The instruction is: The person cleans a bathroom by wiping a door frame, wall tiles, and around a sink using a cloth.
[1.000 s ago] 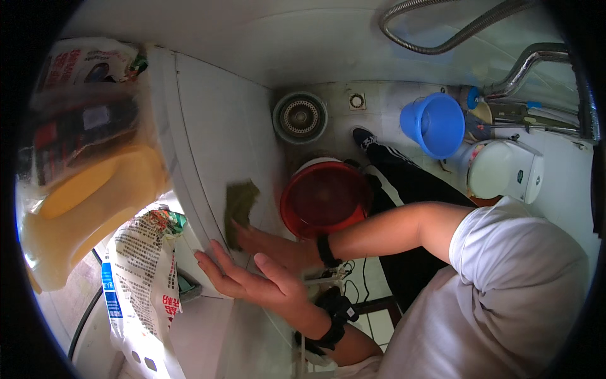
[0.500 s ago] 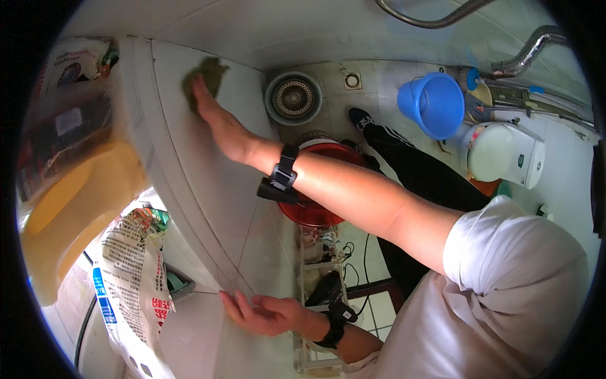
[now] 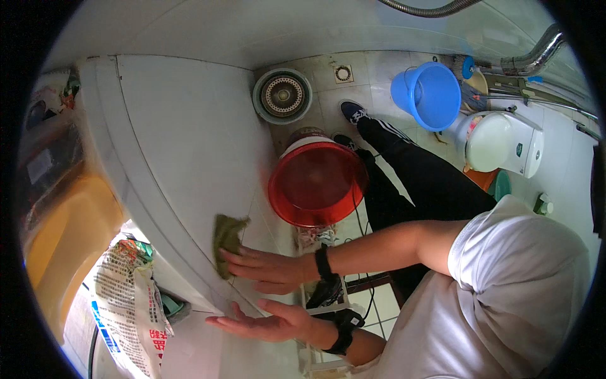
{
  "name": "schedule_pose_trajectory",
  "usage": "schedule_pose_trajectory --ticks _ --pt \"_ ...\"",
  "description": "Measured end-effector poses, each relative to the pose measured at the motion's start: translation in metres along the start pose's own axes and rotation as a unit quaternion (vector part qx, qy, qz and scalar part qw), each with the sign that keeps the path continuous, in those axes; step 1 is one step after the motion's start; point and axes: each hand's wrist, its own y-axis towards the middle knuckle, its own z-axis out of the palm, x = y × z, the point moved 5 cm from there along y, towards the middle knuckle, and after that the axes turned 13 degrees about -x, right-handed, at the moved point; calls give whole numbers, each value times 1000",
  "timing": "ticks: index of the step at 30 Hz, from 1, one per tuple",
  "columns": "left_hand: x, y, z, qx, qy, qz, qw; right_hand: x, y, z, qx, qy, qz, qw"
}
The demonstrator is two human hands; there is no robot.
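Across the left half, a broad white tiled panel [image 3: 183,145] with dark seams. Over at far right, a white toilet [image 3: 489,142]. Close beside the panel, near the middle, a wide red basin [image 3: 281,189]. On the floor near the toilet, a blue bucket [image 3: 409,95]. At lower left, past the panel's edge, a printed white bag [image 3: 129,303]. Over the lower part of the panel, the right hand [image 3: 268,268], fingers stretched out onto a green-brown cloth [image 3: 227,240]; cannot tell if clamped on it or only pressing. Just below, near the panel's edge, the left hand [image 3: 271,323], fingers and thumb apart. Under the right fingertips, the cloth, crumpled, lying against the panel between basin and bag. Around each wrist, a black strap [image 3: 324,264].
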Motion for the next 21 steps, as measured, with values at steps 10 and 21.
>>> schedule_pose_trajectory --ticks 10,21 --pt "-28 14 24 94 7 -18 995 -179 -4 -42 -242 90 340 904" --pt "-34 20 10 144 -17 -151 978 -24 46 -28 -33 -34 47 998"
